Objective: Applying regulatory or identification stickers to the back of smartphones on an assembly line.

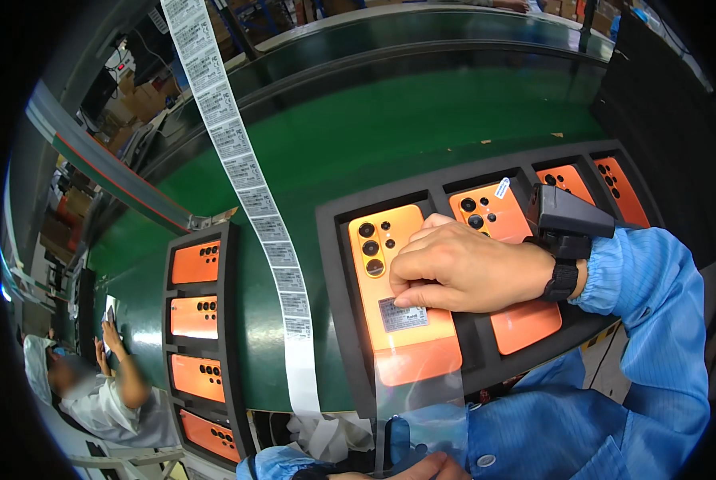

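Observation:
An orange phone (418,352) lies back up in the nearest slot of a black foam tray (342,320). My right hand (470,268) rests over it with fingers curled closed. Its thumb touches the top of a small grey printed label (404,315) on the phone's back; whether the fingers pinch anything is hidden. Clear film (422,408) covers the phone's lower end and hangs toward me over the tray's edge. At the bottom edge my left hand (430,468), partly cut off, is closed at the film's lower end.
More orange phones (526,328) sit in the tray's other slots. A long strip of labels (250,180) hangs over the green belt (358,120). Left stands a second foam tray (228,320) of orange phones. Beyond it a person (122,400) handles something thin.

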`<state>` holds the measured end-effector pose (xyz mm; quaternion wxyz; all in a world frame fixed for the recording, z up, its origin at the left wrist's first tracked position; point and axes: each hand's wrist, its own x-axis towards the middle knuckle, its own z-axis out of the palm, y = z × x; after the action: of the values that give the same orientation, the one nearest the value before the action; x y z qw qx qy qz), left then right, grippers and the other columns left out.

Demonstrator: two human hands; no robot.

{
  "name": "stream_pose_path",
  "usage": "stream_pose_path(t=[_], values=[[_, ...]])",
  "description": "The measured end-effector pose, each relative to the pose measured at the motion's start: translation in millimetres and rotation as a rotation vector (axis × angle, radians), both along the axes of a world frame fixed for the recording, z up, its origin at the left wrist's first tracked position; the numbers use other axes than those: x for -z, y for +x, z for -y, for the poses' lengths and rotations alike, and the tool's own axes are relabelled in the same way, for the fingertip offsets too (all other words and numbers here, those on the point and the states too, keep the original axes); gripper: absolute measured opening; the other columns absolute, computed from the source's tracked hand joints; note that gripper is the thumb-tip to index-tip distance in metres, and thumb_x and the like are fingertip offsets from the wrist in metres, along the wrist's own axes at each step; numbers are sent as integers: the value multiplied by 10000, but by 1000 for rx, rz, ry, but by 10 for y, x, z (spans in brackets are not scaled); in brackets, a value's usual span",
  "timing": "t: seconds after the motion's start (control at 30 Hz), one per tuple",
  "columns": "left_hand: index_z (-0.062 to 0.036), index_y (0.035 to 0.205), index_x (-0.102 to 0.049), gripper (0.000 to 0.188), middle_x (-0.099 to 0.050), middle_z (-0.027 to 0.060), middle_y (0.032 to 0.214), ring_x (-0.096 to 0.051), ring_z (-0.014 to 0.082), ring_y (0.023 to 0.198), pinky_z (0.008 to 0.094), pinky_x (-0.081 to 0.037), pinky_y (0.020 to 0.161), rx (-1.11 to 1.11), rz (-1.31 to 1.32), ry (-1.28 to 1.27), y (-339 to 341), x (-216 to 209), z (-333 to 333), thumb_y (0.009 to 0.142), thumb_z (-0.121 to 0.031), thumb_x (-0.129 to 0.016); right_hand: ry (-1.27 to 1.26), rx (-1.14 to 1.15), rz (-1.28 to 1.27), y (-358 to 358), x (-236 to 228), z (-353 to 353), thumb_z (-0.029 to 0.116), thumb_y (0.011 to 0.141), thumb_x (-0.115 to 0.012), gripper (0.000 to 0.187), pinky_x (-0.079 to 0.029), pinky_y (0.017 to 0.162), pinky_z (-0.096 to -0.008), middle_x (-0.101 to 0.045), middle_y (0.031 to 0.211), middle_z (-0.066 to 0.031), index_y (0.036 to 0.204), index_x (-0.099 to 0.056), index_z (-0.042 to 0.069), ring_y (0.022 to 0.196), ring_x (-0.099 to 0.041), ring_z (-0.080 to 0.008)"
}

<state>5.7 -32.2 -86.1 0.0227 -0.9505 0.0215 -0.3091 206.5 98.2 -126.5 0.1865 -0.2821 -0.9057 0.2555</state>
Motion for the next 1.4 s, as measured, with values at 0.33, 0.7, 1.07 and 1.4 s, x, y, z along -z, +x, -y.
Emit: stream_pose_path(t=[0.33, 0.7, 1.07, 1.4], values=[[-6, 736, -595, 141, -603, 98, 733, -610, 234, 710, 361, -514, 707, 4, 23, -20, 26, 6, -5, 754, -127, -525, -12, -21, 62, 1, -43, -17, 215, 876, -578, 146, -349, 797, -335, -585, 736, -20, 824, -588, 79, 742, -558, -188], [-7, 726, -597, 134, -604, 100, 726, -609, 233, 707, 350, -513, 698, -15, 65, -36, 42, 3, -3, 745, -123, -533, -31, -15, 60, -3, -49, -12, 222, 878, -576, 154, -346, 807, -335, -584, 735, -25, 827, -591, 78, 745, -557, -190], [-11, 727, -598, 131, -603, 95, 722, -608, 230, 704, 352, -513, 700, 4, 34, -29, 45, -11, -21, 741, -126, -539, -37, -29, 41, -3, -43, -28, 230, 884, -564, 170, -342, 797, -338, -581, 725, -29, 813, -592, 78, 748, -554, -195], [-4, 720, -595, 137, -600, 97, 718, -607, 230, 699, 357, -514, 705, 3, 31, -24, 59, -24, -30, 747, -123, -532, -20, -31, 21, 10, -32, -20, 219, 876, -570, 159, -348, 798, -343, -583, 728, -33, 812, -590, 75, 745, -558, -201]])
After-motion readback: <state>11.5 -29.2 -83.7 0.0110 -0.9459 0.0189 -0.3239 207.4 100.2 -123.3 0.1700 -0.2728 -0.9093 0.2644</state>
